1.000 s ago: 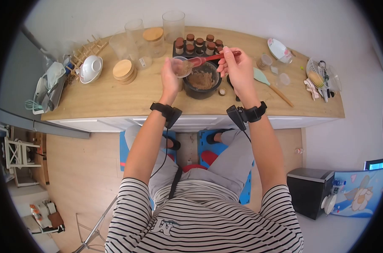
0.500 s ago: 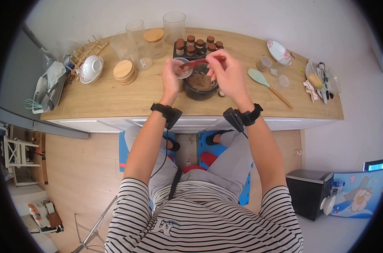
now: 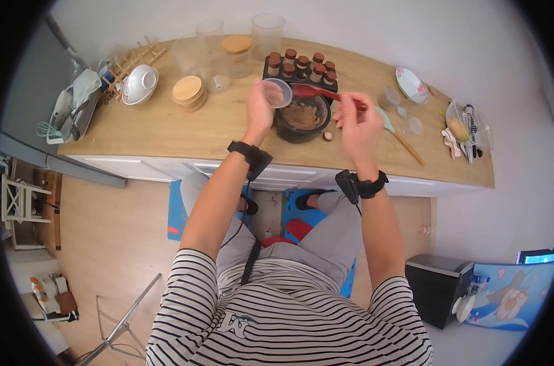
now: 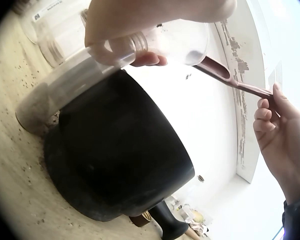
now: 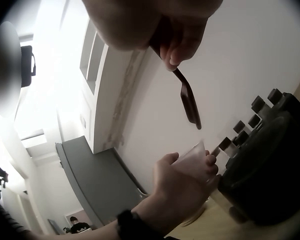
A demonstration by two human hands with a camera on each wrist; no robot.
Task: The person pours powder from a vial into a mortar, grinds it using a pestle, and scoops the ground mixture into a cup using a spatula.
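Cup: I am holding the clear cup [image 3: 279,93] in the air over the left side of the pot [image 3: 298,133], up off the tabletop [image 3: 167,140].
Left hand: my left hand [image 3: 261,107] is curling its thumb and fingers round the cup.
Scoop: the red scoop [image 3: 313,91] is pointing its head toward the cup's mouth, just beside the rim; the right wrist view is showing a small gap between them.
Right hand: my right hand [image 3: 357,122] is pinching the end of the scoop's handle, so neither of my hands is lying free.
Pot: it is standing upright, black, with a brown mix [image 3: 302,114] lying inside.
Tube: a clear tube [image 4: 50,105] is standing just beside the pot, under my left hand.
Cap: a small round cap [image 3: 328,136] is lying near the pot, to its right.
Vials: a black rack is standing behind the pot, carrying brown-capped vials [image 3: 274,63].
Spatula: the green spatula [image 3: 406,147] is lying to the right, beyond my right hand.
Jars: two wood-lidded jars [image 3: 189,93] are standing to the left.
Edges: a white bowl [image 3: 140,84] is resting at far left, a wire basket [image 3: 462,119] at far right.
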